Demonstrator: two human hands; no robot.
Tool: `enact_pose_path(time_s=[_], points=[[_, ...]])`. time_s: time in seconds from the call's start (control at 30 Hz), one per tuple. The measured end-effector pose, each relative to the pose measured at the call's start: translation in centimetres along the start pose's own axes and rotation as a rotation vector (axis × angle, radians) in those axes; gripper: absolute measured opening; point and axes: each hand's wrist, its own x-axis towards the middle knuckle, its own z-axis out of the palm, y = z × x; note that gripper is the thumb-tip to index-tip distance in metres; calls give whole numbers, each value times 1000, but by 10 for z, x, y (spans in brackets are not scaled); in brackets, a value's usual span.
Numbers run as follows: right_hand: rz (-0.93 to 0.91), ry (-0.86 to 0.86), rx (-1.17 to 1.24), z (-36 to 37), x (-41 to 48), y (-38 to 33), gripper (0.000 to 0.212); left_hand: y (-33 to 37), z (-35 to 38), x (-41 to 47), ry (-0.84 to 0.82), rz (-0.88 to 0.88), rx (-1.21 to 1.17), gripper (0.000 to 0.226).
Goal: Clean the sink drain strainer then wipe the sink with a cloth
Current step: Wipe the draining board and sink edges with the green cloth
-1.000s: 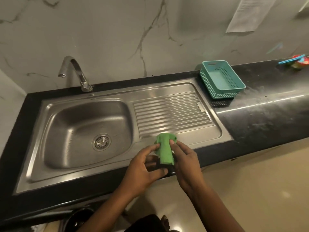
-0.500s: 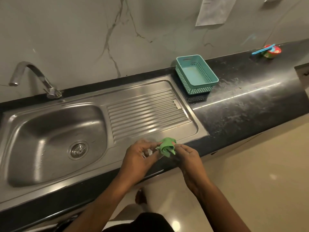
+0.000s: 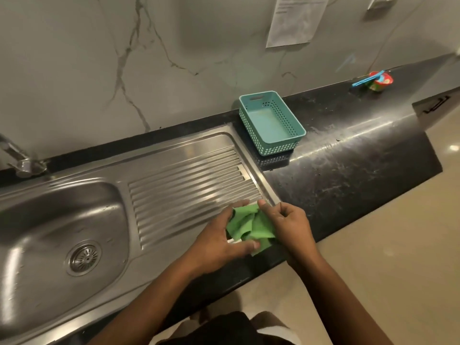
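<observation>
Looking down from my head camera, I see a steel sink [image 3: 62, 210] on the left with the strainer [image 3: 84, 257] seated in its drain and a few water drops on the basin wall. The tap [image 3: 17, 158] stands at the back left, mostly cut off by the frame edge. To the right of the basin runs the ribbed draining board [image 3: 189, 185], and beyond it the black counter [image 3: 348, 170] with pale smears on it. A teal basket [image 3: 271, 122] sits on the counter just beside the draining board's far corner, against the marble wall. Far to the right there is a small red cup [image 3: 380, 81] with a blue stick [image 3: 363, 80] across it. A sheet of paper [image 3: 296, 18] hangs on the wall. Nothing lies between my hands and the basin. Both hands are over the front right corner of the draining board, holding the crumpled green cloth [image 3: 251, 226] between them. My left hand [image 3: 219, 242] grips it with thumb below and fingers curled over the top; my right hand [image 3: 286, 222] pinches its right side, fingers closed on the fabric.
</observation>
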Motion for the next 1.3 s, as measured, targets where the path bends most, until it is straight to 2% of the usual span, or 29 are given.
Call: enact_pose_path(time_s=[0.23,0.33,0.4,0.5,0.57,0.7,0.83,0.93,1.03,1.17,1.3], points=[[116,-212,93,-52,57,-11,35,6,7,53,105,-123,-391,69],[159,-378,71,-86,88,-12,26,12,15,85,199,-123,-300,36],[171,-531,-28,-111,111,-12,29,20,20,106,239,-125,-218,19],[60,-759,-239,-136,140,-16,34,43,30,135,214,-94,-96,14],[-53,-836,-295,-144,157,-22,30,60,38,155,153,-79,-10,16],[-225,-859,-241,-145,184,-32,22,91,44,188,132,-95,59,22],[-288,-848,-88,-150,210,-38,25,115,36,211,241,-78,59,26],[-309,-873,-3,-150,228,-46,29,124,32,221,327,-59,-44,37],[-262,-819,92,-146,253,-60,29,128,32,228,466,-54,-224,46],[-156,-679,158,-131,302,-79,29,119,34,234,662,-119,-273,56],[-97,-537,113,-103,353,-91,25,108,41,230,702,-188,-225,41]])
